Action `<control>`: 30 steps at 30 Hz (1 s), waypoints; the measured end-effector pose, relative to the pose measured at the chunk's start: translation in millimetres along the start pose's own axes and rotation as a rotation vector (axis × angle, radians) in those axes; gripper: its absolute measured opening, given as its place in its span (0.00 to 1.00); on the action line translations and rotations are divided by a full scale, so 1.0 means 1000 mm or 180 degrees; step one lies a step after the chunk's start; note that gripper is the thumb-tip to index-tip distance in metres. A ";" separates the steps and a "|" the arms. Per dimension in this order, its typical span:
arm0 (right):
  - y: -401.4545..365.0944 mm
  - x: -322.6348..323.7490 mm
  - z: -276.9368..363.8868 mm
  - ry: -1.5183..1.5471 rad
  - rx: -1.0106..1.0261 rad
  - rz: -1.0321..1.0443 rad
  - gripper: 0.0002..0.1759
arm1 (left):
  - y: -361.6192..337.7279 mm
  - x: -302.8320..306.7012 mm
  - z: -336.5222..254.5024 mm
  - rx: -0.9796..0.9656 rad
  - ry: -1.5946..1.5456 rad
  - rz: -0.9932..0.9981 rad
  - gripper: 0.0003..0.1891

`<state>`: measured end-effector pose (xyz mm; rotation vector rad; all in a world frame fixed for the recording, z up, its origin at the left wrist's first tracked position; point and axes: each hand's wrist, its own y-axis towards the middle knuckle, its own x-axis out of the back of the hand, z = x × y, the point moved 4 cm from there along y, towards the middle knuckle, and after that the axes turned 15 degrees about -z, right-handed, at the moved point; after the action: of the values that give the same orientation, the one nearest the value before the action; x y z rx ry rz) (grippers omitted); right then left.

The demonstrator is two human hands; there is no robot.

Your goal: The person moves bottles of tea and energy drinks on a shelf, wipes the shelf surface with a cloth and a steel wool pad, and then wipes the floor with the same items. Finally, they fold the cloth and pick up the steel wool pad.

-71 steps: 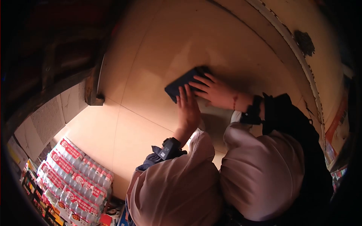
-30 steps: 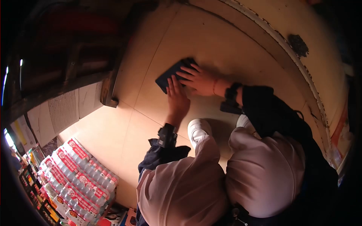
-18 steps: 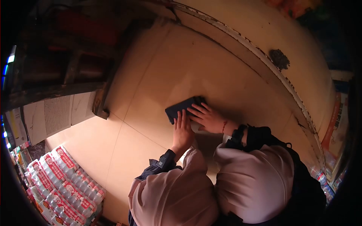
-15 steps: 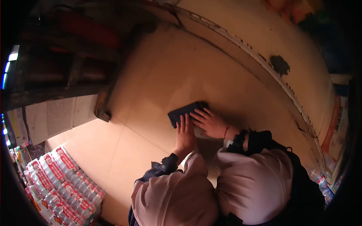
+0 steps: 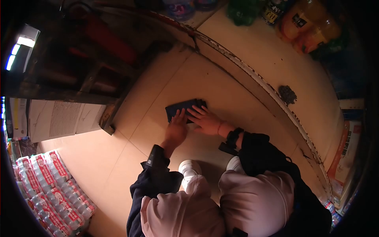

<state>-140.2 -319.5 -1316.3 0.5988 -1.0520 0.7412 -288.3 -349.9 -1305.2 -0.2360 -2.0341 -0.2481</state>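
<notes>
A flat, dark blue folded bundle (image 5: 176, 108), which looks like cloth, lies on the tiled floor in front of my feet. My left hand (image 5: 176, 129) rests its outstretched fingertips on the bundle's near edge. Beside it, my right hand (image 5: 206, 121) lies with fingers spread over the bundle's right part. Both palms face down and neither hand grips it. The fingers hide part of the bundle's near side.
Shrink-wrapped bottle packs (image 5: 59, 197) stand at lower left. A dark wooden frame (image 5: 106, 122) and cardboard boxes (image 5: 55, 120) are on the left. A chipped floor ledge (image 5: 272, 94) curves across the right, with orange drink bottles (image 5: 304, 25) beyond. My white shoes (image 5: 190, 169) are close by.
The view has shifted, so the bundle and hands appear slightly further left and higher. My shoes and the drink bottles show more clearly. Both hands still lie on the bundle.
</notes>
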 end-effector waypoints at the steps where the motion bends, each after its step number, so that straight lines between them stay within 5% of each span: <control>1: -0.001 0.002 0.002 -0.0063 0.0010 0.0020 0.38 | -0.006 -0.003 -0.003 -0.0002 0.0011 -0.0014 0.29; 8: -0.069 0.007 0.041 0.0007 -0.0034 0.0275 0.40 | -0.076 -0.021 -0.066 0.0153 0.0261 -0.0071 0.36; 13: -0.093 -0.002 0.046 0.0529 -0.0363 0.0053 0.22 | -0.081 -0.023 -0.071 0.0409 0.0046 0.0491 0.33; 15: -0.080 0.000 0.035 0.0916 -0.1064 -0.0130 0.14 | -0.063 -0.006 -0.052 0.0488 0.0463 -0.0595 0.30; 17: -0.071 0.028 0.023 0.0640 -0.1086 -0.1362 0.17 | -0.048 0.009 -0.042 0.0537 0.0755 -0.0435 0.31; 27: -0.077 0.023 0.016 0.0197 -0.1345 -0.1238 0.07 | -0.051 0.008 -0.034 0.0798 0.0643 0.0184 0.24; 30: -0.086 0.047 0.012 0.0892 -0.1486 -0.1444 0.11 | -0.051 0.030 -0.045 0.0162 -0.0493 -0.0696 0.20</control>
<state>-65.6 -369.7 -1275.5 0.2983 -0.7525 0.1605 -277.1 -409.5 -1262.3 0.0000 -2.2186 -0.3216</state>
